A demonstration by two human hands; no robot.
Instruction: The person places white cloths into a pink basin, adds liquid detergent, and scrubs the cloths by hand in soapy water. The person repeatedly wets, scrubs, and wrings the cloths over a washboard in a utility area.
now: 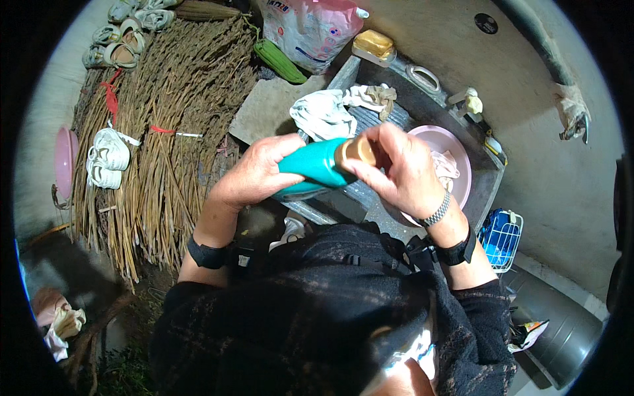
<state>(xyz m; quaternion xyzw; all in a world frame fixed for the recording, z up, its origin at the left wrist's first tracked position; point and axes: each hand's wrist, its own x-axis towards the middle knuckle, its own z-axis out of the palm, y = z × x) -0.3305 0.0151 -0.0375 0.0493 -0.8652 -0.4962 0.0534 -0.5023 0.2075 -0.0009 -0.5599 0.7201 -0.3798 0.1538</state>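
A teal bottle [317, 161] with a gold cap [360, 151] lies tilted across the front of me. My left hand [262, 171] is wrapped around the bottle's body. On the cap, my right hand [403, 166] has its thumb and fingers closed. Beyond the bottle, a wet white cloth [323, 114] lies on the ribbed washboard surface [389, 118] of a stone sink, with a smaller pale cloth [369, 97] beside it. A pink basin [463, 171], partly behind my right hand, holds light-coloured fabric [445, 165].
On the sink's far ledge [436, 96] are a soap bar [375, 43] in a dish and a brush [422, 78]. A bundle of dry stalks [168, 123] at left carries white shoes [109, 158]. A green gourd [280, 60] lies near a plastic bag [312, 32]. A wire basket [500, 240] is at right.
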